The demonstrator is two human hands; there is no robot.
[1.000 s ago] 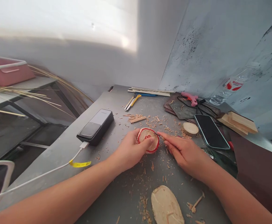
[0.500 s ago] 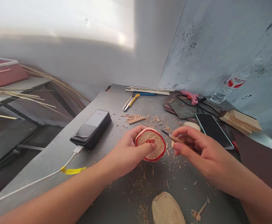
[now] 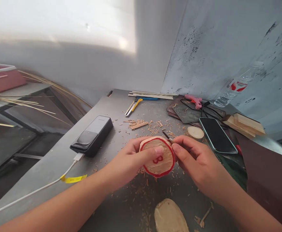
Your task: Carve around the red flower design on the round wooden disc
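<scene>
Near edge of metal worktop (image 3: 46, 167): 1 oval wood slab (image 3: 170, 217). Centre: 1 wood disc (image 3: 165, 162), red rim, red figure on face, gripped by L hand (image 3: 131, 161), thumb across face to steady it. R hand (image 3: 199, 161) curled, pinching 1 small wood-handled carving tool (image 3: 167, 138), tip just by disc's far rim. Far: 1 small wood slice (image 3: 195, 132), 1 phone (image 3: 216, 135), 1 power bank (image 3: 92, 136), 1 utility knife (image 3: 133, 107), 1 glue gun (image 3: 194, 101).

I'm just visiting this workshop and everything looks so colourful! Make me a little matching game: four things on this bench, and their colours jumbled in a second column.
Things:
1. wooden disc in the left hand
2. glue gun
3. power bank
4. utility knife

Colours:
A. black
B. red rim
C. yellow handle
D. pink

Pairs: 1-B, 2-D, 3-A, 4-C
</scene>
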